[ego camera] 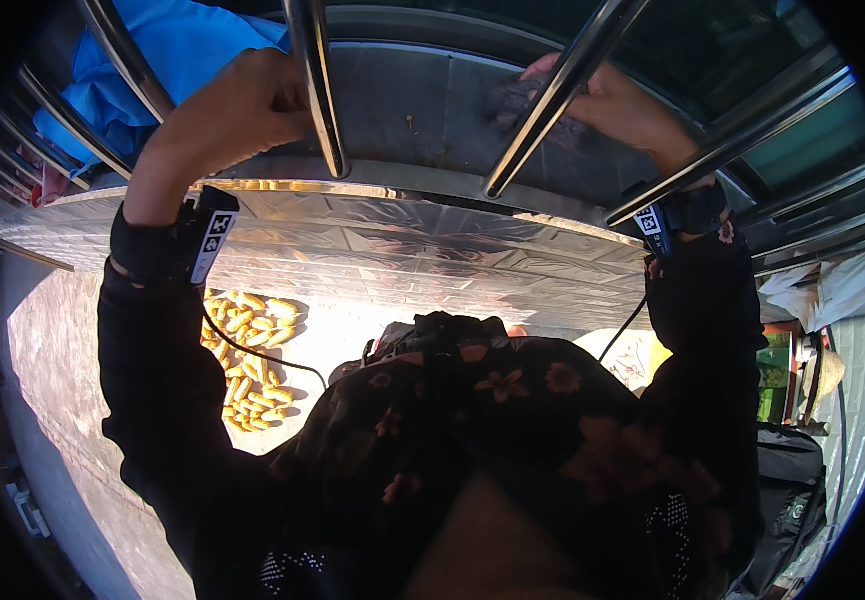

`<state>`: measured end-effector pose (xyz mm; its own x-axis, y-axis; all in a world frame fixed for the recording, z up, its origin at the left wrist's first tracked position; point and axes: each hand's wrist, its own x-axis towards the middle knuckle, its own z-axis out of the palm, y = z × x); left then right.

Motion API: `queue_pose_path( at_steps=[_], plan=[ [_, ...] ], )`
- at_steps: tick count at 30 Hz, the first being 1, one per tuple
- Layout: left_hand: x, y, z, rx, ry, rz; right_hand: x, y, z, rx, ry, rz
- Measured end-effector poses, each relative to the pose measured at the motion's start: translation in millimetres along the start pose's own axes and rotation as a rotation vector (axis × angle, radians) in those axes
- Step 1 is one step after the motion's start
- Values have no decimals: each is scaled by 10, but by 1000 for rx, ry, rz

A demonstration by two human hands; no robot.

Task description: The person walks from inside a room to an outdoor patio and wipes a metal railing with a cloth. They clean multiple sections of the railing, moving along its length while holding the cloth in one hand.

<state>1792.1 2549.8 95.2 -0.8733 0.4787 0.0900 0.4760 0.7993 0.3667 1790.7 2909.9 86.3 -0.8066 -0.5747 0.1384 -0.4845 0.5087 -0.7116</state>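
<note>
My right hand (pixel 616 105) reaches between the steel bars and presses a greyish-purple cloth (pixel 511 105) against the dark tiled sill (pixel 410 97). A slanting polished bar (pixel 545 97) crosses in front of its fingers. My left hand (pixel 241 105) is raised at an upright steel bar (pixel 318 82), its fingers curled. The fingertips are hidden behind that bar, so I cannot see whether they grip anything. A blue cloth (pixel 177 45) lies beyond the left hand. Each wrist wears a black strap with a marker block, the left block (pixel 213 236) and the right block (pixel 654 229).
More steel bars (pixel 65 120) run along the left. Below the sill is a shiny patterned wall panel (pixel 372 232). Yellow corn cobs (pixel 256 322) lie on the sunlit ground. At the right are a black bag (pixel 789 487), a straw hat (pixel 826 375) and white sheeting (pixel 837 289).
</note>
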Motion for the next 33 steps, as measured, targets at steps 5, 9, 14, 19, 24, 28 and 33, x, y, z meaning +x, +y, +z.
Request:
queue_pose_path(
  at_steps=[5, 9, 14, 19, 24, 28, 33],
  plan=[
    [-872, 41, -101, -247, 60, 28, -16, -6, 2, -83, 45, 28],
    [-1728, -60, 225, -194, -466, -173, -145, -22, 17, -34, -21, 118],
    [-1884, -44, 591, -32, -401, -105, -237, -58, 77, -62, -27, 196],
    [-984, -46, 241, 84, 442, 118, -245, -139, 34, -182, 1, 196],
    [52, -85, 345, -294, 84, 185, -263, -103, 62, -89, 40, 197],
    [521, -52, 459, -201, -173, 405, -283, 18, 97, -57, 50, 183],
    [694, -23, 599, -142, -201, 648, -272, 67, 95, -6, 31, 190]
  ],
)
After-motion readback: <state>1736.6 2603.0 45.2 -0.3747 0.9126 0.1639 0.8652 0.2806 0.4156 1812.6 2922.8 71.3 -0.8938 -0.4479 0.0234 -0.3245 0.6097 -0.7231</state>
